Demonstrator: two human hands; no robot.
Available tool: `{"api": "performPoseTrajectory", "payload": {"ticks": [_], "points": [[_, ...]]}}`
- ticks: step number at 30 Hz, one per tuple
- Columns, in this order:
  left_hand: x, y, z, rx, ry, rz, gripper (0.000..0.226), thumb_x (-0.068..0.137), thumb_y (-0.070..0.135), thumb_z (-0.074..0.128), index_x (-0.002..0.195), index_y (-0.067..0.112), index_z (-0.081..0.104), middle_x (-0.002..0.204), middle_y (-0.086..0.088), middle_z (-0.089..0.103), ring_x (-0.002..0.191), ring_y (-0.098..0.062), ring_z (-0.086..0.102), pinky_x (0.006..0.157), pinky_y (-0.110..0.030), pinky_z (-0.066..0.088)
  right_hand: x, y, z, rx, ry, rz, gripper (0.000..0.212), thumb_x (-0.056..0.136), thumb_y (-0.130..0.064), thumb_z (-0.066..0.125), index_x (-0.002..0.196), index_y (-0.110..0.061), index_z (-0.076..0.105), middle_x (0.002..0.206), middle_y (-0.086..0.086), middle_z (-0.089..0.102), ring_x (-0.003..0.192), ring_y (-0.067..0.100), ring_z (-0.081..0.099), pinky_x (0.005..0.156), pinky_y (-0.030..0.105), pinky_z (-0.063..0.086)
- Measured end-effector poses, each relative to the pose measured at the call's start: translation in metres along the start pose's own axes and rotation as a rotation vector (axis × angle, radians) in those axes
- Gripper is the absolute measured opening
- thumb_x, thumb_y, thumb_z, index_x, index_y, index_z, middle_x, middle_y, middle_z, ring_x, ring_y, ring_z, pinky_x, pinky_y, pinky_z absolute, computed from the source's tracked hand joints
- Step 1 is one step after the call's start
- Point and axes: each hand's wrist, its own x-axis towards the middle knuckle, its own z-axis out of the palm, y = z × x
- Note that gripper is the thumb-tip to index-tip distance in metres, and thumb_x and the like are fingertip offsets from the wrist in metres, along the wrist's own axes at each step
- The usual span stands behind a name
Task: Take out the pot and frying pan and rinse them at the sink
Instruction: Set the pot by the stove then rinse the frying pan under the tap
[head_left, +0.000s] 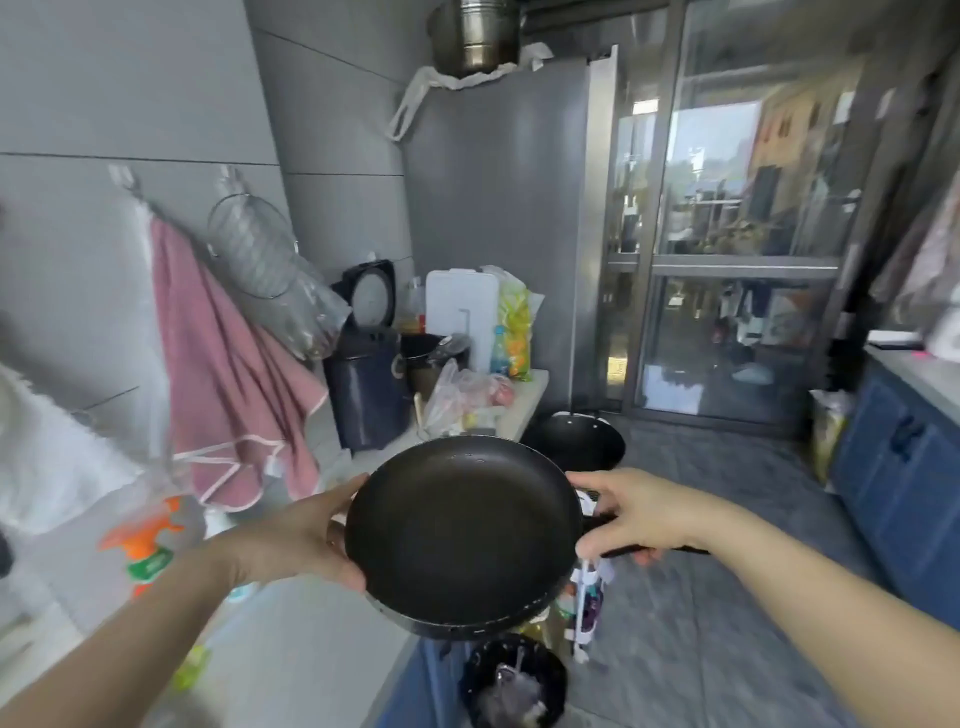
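A: Where was the frying pan (462, 535) held?

B: It was held at the lower centre of the frame, above the edge of the bench (291, 639), tilted so its dark, empty inside was shown. Its left rim was cupped by the left hand (306, 535), with fingers curled behind the pan wall. Its black handle (649, 550), at the right, was wrapped by the right hand (639, 514).

A: And the pot?

B: A dark wok-like pot (576, 441) was seen just beyond the pan, right of the bench end. Nothing could be made out inside it. The sink was not shown.

A: What could have gone wrong?

B: The pan could have been knocked against the pot, or against the orange spray bottle (145, 545) at lower left, if it were swung round carelessly. It could also have been dropped if the rim-side grip were released before the handle was firmly held.

A: Other containers?

B: A steel pot (475, 36) was perched at the top of the frame on the fridge (498, 208). A black bin (514, 686) at the bottom of the frame was seen to hold something that could not be identified. A dark blue canister (366, 389) stood at the back of the bench, its contents hidden.
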Motion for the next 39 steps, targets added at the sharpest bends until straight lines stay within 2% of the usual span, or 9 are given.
{"api": "performPoseTrajectory", "payload": {"ticks": [5, 9, 12, 16, 19, 23, 28, 34, 39], "points": [[0.102, 0.095, 0.091, -0.037, -0.162, 0.157, 0.105, 0.063, 0.006, 0.086, 0.143, 0.046, 0.032, 0.132, -0.002, 0.059, 0.109, -0.025, 0.066, 0.095, -0.046, 0.052, -0.093, 0.107, -0.072, 0.064, 0.142, 0.185, 0.083, 0.078, -0.030, 0.080, 0.142, -0.055, 0.033, 0.120, 0.003, 0.061, 0.065, 0.018, 0.059, 0.058, 0.026, 0.050], [0.189, 0.168, 0.171, -0.103, -0.384, 0.252, 0.114, 0.059, -0.002, 0.089, 0.147, 0.032, 0.026, 0.137, 0.005, 0.058, 0.120, -0.023, 0.061, 0.097, -0.042, 0.051, -0.173, 0.197, -0.112, 0.147, 0.256, 0.313, 0.089, 0.074, -0.035, 0.083, 0.145, -0.052, 0.032, 0.129, 0.005, 0.055, 0.069, 0.020, 0.061, 0.061, 0.028, 0.053], [0.254, 0.224, 0.236, -0.113, -0.520, 0.280, 0.123, 0.035, 0.018, 0.100, 0.136, 0.038, 0.031, 0.125, 0.014, 0.065, 0.112, -0.018, 0.065, 0.086, -0.034, 0.055, -0.239, 0.253, -0.128, 0.222, 0.358, 0.403, 0.083, 0.077, -0.031, 0.080, 0.143, -0.052, 0.036, 0.113, -0.001, 0.059, 0.057, 0.008, 0.059, 0.055, 0.023, 0.050], [0.343, 0.297, 0.333, 0.012, -0.706, 0.388, 0.135, 0.045, 0.007, 0.098, 0.152, 0.026, 0.017, 0.141, 0.009, 0.055, 0.129, -0.016, 0.052, 0.109, -0.045, 0.040, -0.325, 0.317, -0.138, 0.314, 0.521, 0.508, 0.074, 0.080, -0.021, 0.077, 0.140, -0.048, 0.044, 0.069, -0.006, 0.055, 0.043, 0.001, 0.050, 0.050, 0.024, 0.046], [0.387, 0.357, 0.411, 0.068, -0.852, 0.461, 0.126, 0.051, 0.009, 0.096, 0.150, 0.030, 0.021, 0.138, 0.016, 0.056, 0.130, -0.008, 0.051, 0.109, -0.035, 0.041, -0.381, 0.361, -0.142, 0.348, 0.626, 0.639, 0.077, 0.079, -0.021, 0.077, 0.143, -0.045, 0.042, 0.069, 0.002, 0.056, 0.045, 0.005, 0.049, 0.049, 0.023, 0.045], [0.439, 0.426, 0.512, 0.146, -1.007, 0.560, 0.126, 0.056, 0.010, 0.095, 0.152, 0.032, 0.016, 0.147, 0.006, 0.048, 0.133, -0.012, 0.048, 0.112, -0.043, 0.038, -0.442, 0.410, -0.153, 0.386, 0.723, 0.765, 0.074, 0.077, -0.026, 0.075, 0.136, -0.057, 0.042, 0.095, 0.025, 0.066, 0.052, 0.019, 0.050, 0.053, 0.026, 0.045], [0.481, 0.502, 0.623, 0.207, -1.124, 0.671, 0.116, 0.059, 0.002, 0.089, 0.145, 0.043, 0.024, 0.132, 0.005, 0.062, 0.120, -0.016, 0.060, 0.102, -0.042, 0.048, -0.499, 0.471, -0.165, 0.439, 0.883, 0.950, 0.086, 0.075, -0.030, 0.077, 0.145, -0.049, 0.032, 0.099, 0.017, 0.070, 0.051, 0.015, 0.052, 0.053, 0.027, 0.042], [0.501, 0.556, 0.734, 0.308, -1.183, 0.689, 0.122, 0.062, 0.008, 0.087, 0.138, 0.055, 0.004, 0.103, -0.007, 0.074, 0.094, -0.024, 0.071, 0.087, -0.040, 0.056, -0.549, 0.527, -0.151, 0.477, 1.014, 1.096, 0.086, 0.074, -0.029, 0.075, 0.143, -0.055, 0.032, 0.098, 0.009, 0.070, 0.054, 0.015, 0.053, 0.055, 0.026, 0.045], [0.493, 0.589, 0.820, 0.354, -1.305, 0.708, 0.096, 0.069, -0.004, 0.080, 0.111, 0.064, 0.027, 0.107, -0.010, 0.071, 0.101, -0.025, 0.069, 0.089, -0.034, 0.056, -0.593, 0.573, -0.131, 0.530, 1.050, 1.180, 0.082, 0.072, -0.030, 0.074, 0.138, -0.061, 0.034, 0.091, 0.008, 0.071, 0.053, 0.012, 0.054, 0.054, 0.024, 0.046]]}}
